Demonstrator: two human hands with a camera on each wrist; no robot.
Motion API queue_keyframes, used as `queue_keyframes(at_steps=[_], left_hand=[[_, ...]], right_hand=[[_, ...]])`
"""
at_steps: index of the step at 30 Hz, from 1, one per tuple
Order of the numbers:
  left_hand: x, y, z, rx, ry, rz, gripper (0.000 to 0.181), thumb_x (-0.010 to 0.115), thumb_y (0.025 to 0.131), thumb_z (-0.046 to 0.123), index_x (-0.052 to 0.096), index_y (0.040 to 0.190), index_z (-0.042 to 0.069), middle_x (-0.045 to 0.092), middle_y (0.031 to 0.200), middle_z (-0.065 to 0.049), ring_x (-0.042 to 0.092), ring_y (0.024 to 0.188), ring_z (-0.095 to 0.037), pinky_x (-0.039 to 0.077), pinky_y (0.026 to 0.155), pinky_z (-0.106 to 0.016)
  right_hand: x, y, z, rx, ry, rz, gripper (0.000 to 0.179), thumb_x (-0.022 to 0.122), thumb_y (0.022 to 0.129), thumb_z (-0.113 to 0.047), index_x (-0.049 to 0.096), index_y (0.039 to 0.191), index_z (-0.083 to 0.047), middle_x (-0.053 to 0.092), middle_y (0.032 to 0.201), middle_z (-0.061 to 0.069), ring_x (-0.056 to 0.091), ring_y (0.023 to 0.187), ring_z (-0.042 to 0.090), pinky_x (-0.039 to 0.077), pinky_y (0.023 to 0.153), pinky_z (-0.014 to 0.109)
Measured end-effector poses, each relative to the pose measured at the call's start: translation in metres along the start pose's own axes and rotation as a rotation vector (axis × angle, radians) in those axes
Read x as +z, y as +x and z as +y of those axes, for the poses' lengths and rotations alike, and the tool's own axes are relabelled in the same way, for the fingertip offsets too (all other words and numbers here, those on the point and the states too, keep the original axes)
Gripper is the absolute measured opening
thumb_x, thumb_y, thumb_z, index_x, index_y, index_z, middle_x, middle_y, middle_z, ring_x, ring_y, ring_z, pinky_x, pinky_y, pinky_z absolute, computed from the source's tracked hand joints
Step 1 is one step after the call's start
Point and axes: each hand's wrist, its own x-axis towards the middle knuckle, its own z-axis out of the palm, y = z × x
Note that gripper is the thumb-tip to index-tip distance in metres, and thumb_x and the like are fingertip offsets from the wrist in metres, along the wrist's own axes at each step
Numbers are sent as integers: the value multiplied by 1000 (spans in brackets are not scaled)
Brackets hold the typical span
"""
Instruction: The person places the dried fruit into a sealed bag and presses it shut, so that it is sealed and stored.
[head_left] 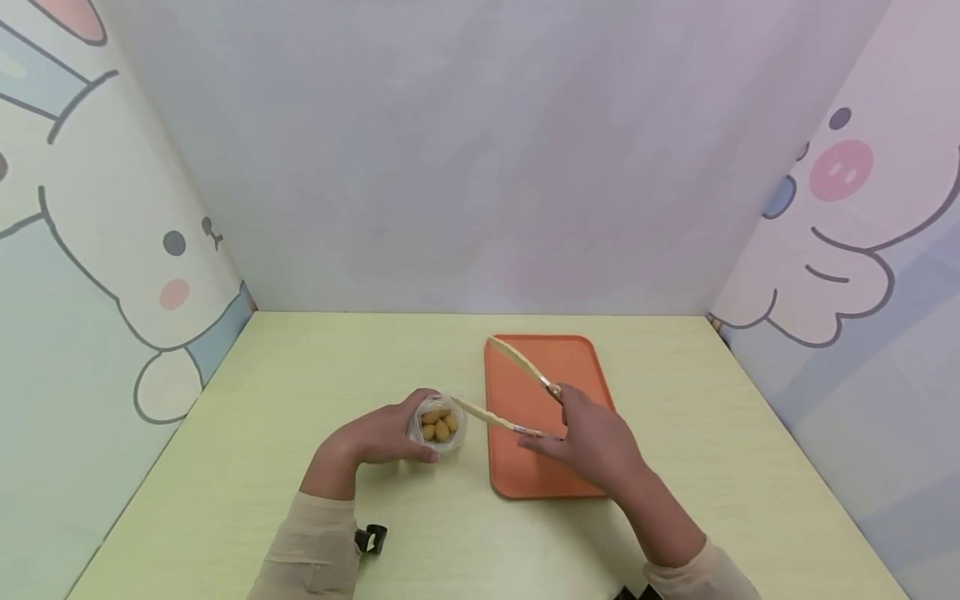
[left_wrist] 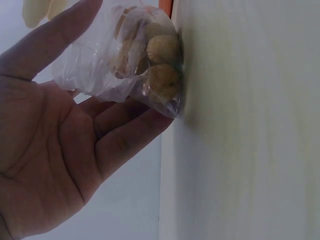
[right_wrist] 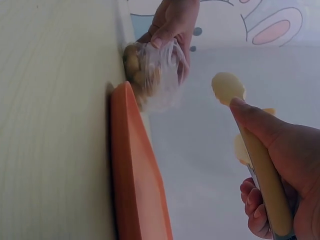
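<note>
My left hand (head_left: 386,433) holds a clear plastic bag (left_wrist: 95,65) upright on the table, thumb on the near side and fingers curled round the far side. Inside the open-topped bag lie several brown, roundish, nut-like pieces (head_left: 439,425). In my right hand (head_left: 603,437) is a pair of food tongs (right_wrist: 265,175) with pale cream tips, gripped by thumb and fingers. The tongs' arms are spread wide, with nothing between them. One tip reaches the bag's rim in the head view; the other overlaps the tray's far left corner.
An orange rectangular tray (head_left: 517,475) lies right of the bag, under the tongs and right hand. The pale wooden table (head_left: 337,350) meets a grey back wall (head_left: 480,167) and side walls with cartoon animals. Black straps (head_left: 371,538) show near both forearms.
</note>
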Motion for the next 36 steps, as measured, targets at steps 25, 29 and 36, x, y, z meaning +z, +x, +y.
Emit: queue_keyframes(at_steps=[25, 29, 36], left_hand=[[2, 1, 0, -33, 15, -1, 89, 83, 74, 43, 32, 145, 34, 55, 114, 0, 52, 98, -18, 43, 87, -45], [2, 1, -1, -29, 19, -2, 89, 83, 74, 44, 31, 146, 34, 55, 114, 0, 52, 98, -18, 43, 87, -45], [1, 1, -1, -23, 22, -1, 89, 83, 74, 43, 31, 146, 33, 55, 112, -1, 52, 97, -18, 43, 86, -44]], right_hand=[[-27, 8, 33, 111, 78, -9, 106, 64, 69, -81, 31, 144, -14, 59, 117, 11, 58, 70, 20, 44, 59, 34], [-33, 11, 41, 140, 103, -14, 107, 65, 72, -77, 25, 148, -14, 58, 124, 14, 60, 71, 22, 44, 59, 34], [-41, 17, 66, 124, 95, 59, 107, 66, 74, -75, 32, 142, 0, 51, 132, 23, 59, 103, 37, 50, 77, 49]])
